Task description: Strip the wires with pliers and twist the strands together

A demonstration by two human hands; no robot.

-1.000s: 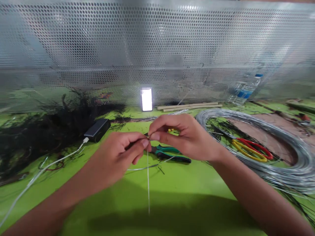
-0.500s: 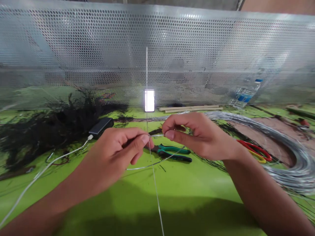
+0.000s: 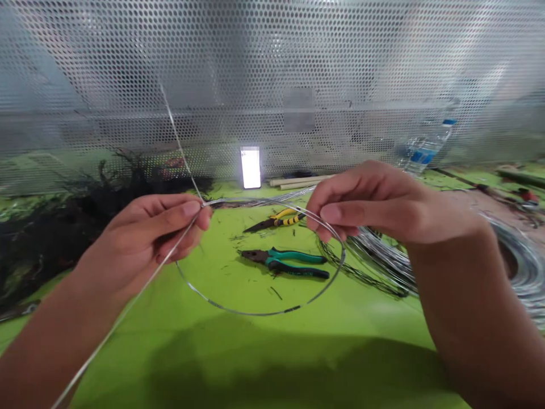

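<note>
A thin silvery wire ring (image 3: 255, 313) hangs between my hands above the green tabletop. My left hand (image 3: 157, 230) pinches it at the left, where a straight wire (image 3: 177, 139) crosses; that wire runs up toward the mesh and down past my wrist. On the ring's upper right, my right hand (image 3: 366, 204) closes its thumb and fingers around the wire. Below and behind the ring lie pliers with green and black handles (image 3: 293, 264) and yellow-and-black pliers (image 3: 276, 220). My fingers hide the gripped spots.
A perforated metal sheet (image 3: 213, 74) stands across the back, with a lit phone (image 3: 250, 169) before it. Dark stringy material (image 3: 55, 233) piles at the left. Wire coils (image 3: 522, 261), light sticks (image 3: 293, 182) and a water bottle (image 3: 426, 147) are at the right.
My hands have moved apart, the left going left and the right going right. The ring now shows as a wide loop, and the straight wire has swung left and tilted.
</note>
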